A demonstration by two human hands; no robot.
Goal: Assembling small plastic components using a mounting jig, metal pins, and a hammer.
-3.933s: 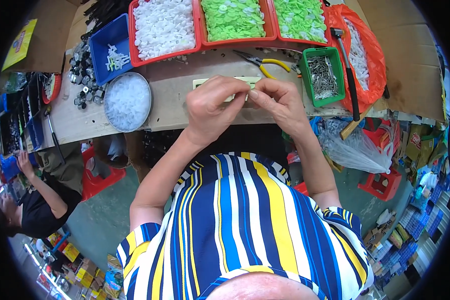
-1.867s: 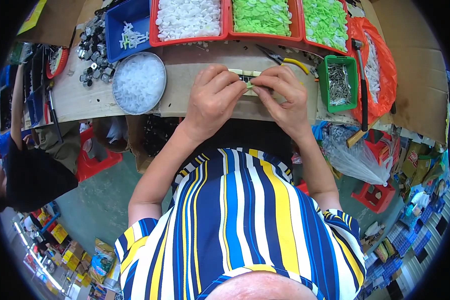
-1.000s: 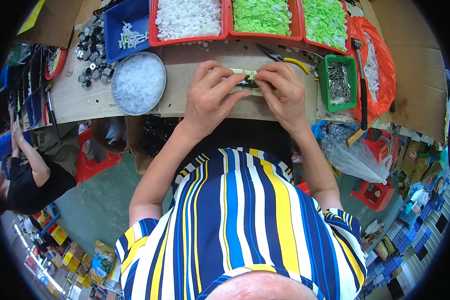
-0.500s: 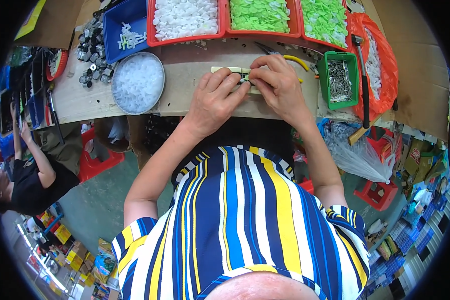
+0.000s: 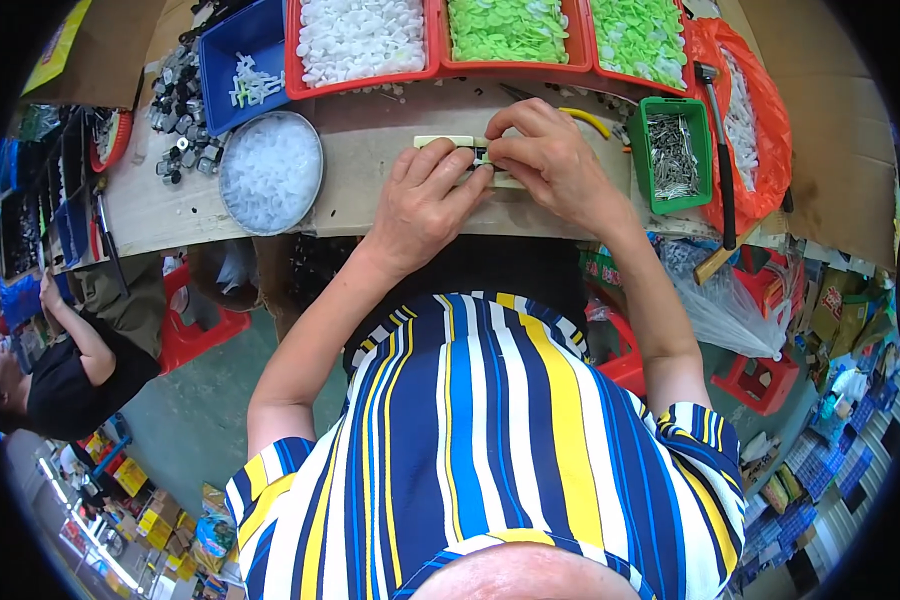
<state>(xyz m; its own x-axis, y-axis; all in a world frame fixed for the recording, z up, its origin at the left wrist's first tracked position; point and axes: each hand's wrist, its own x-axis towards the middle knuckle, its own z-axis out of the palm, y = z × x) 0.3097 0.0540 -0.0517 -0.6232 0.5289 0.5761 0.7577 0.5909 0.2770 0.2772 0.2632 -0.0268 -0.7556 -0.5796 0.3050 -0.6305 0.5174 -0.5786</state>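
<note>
The person's left hand point(image 5: 425, 205) lies curled over the left part of a pale cream rectangular block with a dark middle section point(image 5: 440, 141), gripping it, with thumb and forefinger tips near that dark section. The right hand point(image 5: 550, 160) is at the block's right side, its thumb and fingertips drawn close together at the dark section; whether they pinch a small part cannot be told. The block is on the pale, worn worktable point(image 5: 365, 195), near its front edge.

Just beyond the right hand are pliers with yellow handles point(image 5: 587, 121), partly hidden by it. Further right, a green rectangular plastic bin point(image 5: 682, 206) holds slim silvery metal pins point(image 5: 673, 155), and beside it a hammer with a black handle point(image 5: 722, 170) lies against an orange-red plastic bag point(image 5: 776, 165) of white pieces.

To the left of the hands, a round metal dish point(image 5: 321, 165) is filled with translucent white pieces point(image 5: 270, 168). Behind it is a blue rectangular plastic bin point(image 5: 212, 90), flanked by a heap of black and grey parts point(image 5: 178, 120). Along the back, three red plastic bins point(image 5: 365, 84) hold white pieces in the left one and bright green discs point(image 5: 507, 30) in the other two. At far left, a co-worker in a black top point(image 5: 85, 385) reaches toward the table
</note>
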